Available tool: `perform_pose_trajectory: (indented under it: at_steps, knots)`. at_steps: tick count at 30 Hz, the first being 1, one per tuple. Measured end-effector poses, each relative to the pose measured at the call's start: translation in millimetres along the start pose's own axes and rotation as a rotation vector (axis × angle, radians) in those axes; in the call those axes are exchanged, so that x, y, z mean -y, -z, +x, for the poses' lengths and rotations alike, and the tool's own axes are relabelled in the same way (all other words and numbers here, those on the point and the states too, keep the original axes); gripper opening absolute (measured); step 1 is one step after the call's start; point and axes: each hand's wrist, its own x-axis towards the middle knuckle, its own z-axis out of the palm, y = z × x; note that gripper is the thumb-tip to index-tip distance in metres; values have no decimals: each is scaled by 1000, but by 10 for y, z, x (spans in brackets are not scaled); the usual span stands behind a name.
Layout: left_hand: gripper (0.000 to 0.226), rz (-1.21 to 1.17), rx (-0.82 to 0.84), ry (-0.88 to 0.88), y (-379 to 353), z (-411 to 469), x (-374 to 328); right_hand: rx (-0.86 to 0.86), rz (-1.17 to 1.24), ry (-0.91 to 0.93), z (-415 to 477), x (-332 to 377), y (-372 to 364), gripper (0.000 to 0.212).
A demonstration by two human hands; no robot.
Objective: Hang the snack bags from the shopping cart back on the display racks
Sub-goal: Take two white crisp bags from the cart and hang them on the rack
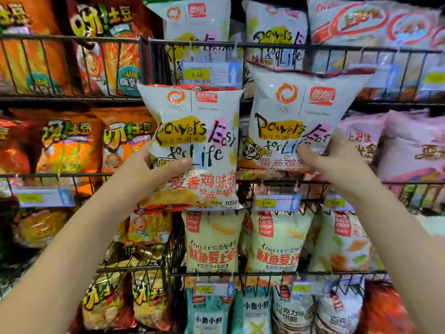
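Snack bags in left hand, right hand

The right bag apparently hides 4 fingers of the right hand.

Orange potato-snack bags fill the left of the frame. Pink bags sit at middle right, pale green crisp bags at lower centre and teal bags along the bottom. Yellow price tags reading 5.50 hang at upper and lower centre.
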Motion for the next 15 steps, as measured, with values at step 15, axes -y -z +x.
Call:
perform_pose_trajectory:
  at_steps: [15]
  knots:
    - [98,-97,-3,46,47,-35,33,180,-390,-226,370,-215,-177,42]
